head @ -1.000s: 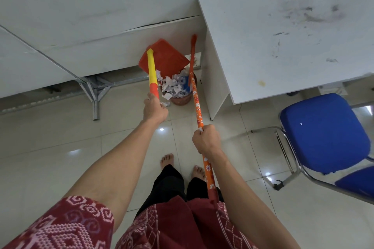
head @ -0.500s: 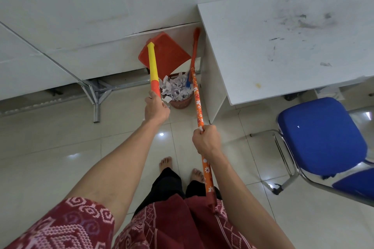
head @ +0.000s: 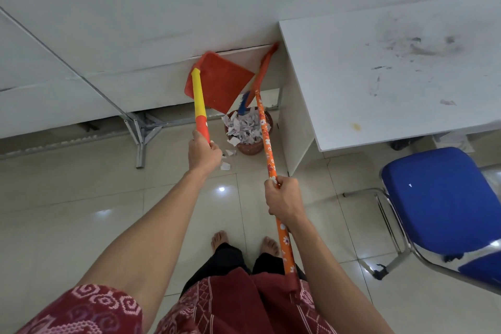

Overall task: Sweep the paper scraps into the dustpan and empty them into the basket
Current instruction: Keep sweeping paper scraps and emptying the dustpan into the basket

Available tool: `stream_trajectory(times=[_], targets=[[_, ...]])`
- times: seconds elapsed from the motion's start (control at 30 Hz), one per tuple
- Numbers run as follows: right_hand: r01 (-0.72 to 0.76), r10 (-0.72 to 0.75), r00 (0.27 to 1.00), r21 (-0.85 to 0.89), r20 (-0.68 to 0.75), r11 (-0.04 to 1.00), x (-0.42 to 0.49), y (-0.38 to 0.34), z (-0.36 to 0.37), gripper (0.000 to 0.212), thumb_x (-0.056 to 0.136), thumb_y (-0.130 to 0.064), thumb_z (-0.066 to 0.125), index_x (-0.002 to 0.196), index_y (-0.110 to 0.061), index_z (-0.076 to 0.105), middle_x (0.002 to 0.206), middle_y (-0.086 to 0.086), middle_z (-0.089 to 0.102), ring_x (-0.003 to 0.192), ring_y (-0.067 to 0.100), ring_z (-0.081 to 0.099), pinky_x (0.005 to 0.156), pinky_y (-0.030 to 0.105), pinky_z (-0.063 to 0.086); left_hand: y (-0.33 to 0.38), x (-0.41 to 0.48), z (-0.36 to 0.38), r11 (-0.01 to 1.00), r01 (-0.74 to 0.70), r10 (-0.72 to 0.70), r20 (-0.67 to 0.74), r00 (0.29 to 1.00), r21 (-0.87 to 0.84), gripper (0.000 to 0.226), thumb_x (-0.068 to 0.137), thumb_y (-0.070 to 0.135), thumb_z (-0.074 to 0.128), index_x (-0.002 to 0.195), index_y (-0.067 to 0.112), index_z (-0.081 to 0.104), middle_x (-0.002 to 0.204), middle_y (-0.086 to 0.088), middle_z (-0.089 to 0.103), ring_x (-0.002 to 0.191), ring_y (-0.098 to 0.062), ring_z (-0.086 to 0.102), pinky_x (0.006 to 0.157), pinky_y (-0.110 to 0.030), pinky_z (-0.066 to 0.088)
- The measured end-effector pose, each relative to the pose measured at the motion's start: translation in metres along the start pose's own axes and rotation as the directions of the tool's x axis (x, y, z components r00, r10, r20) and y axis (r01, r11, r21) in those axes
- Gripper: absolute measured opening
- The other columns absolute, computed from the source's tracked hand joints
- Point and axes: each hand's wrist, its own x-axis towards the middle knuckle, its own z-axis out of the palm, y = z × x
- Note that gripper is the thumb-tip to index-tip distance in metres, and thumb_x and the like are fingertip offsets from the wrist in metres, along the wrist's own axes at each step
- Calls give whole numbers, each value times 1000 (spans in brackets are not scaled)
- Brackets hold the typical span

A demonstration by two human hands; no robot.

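1. Farthest right stands a white desk (head: 379, 76), with a blue chair (head: 444, 198) just beside it
2. Red dustpan (head: 222, 84) hangs tilted above the basket (head: 250, 148), and the left grip (head: 203, 153) is curled tight round its handle
3. Orange floral broom (head: 267, 138) is clenched in the right grip (head: 282, 198)
4. Basket sits on the floor left of the desk, heaped with paper scraps (head: 244, 127); a few lie just beside it

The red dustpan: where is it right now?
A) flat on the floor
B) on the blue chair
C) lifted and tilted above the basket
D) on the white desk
C: the left hand holds the dustpan up by its handle, tilted over the basket, which is heaped with paper scraps.
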Motion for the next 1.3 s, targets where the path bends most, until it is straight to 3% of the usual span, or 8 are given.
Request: stream_trajectory(times=[0.17,0.5,0.67,0.8,0.97,1.13,1.2,1.3], targets=[[38,-38,997,-8,63,999,-15,-8,8,20,94,-14,46,75,-9,45,60,6,41,47,15,39,40,24,41,-37,6,-29,997,42,-45,-39,998,-57,31,95,13,48,125,9,46,102,-14,57,77,-24,56,57,-25,39],[8,0,975,-31,224,999,-47,-17,76,18,92,-14,46,74,-12,40,63,6,38,48,14,35,40,23,35,-122,11,-82,976,166,-180,-88,980,-142,32,94,14,52,124,10,47,95,-11,59,85,-35,62,76,-44,55],[41,15,966,-210,259,977,-53,-19,125,20,90,-15,48,71,-10,44,61,7,40,51,19,38,42,27,37,-171,15,-108,936,271,-299,-103,949,-225,21,91,11,51,112,9,49,86,-12,56,71,-33,59,58,-34,48],[133,-6,966,-476,259,869,-40,-15,167,17,86,-13,49,70,-9,47,62,5,49,50,20,44,45,28,36,-206,30,-117,854,387,-430,-51,902,-348,15,88,5,48,103,6,49,74,-12,51,49,-25,50,43,-27,42],[143,36,972,-702,234,698,-7,-9,208,23,94,-10,46,110,2,58,102,19,64,83,34,64,63,30,45,-247,55,-108,675,548,-598,70,799,-494,11,86,-1,44,92,8,48,83,-11,48,55,-19,43,32,-17,37],[70,118,979,-821,165,567,32,10,235,27,97,-6,48,122,3,55,115,18,63,98,34,66,74,33,50,-288,65,-87,562,670,-682,186,707,-485,11,92,0,42,101,3,48,72,-9,45,53,-18,39,34,-16,39],[41,144,980,-839,140,542,48,20,243,30,96,-5,48,125,2,55,116,18,62,102,35,65,80,34,52,-303,69,-79,502,714,-708,242,664,-488,4,95,6,45,98,4,48,67,-8,43,50,-16,37,35,-16,38],[-1,163,981,-843,102,538,66,33,248,33,95,-4,50,126,1,55,113,18,63,100,35,66,84,38,56,-326,79,-71,403,766,-730,329,599,-501,13,96,14,56,91,6,48,63,-6,42,47,-15,37,36,-16,39]])
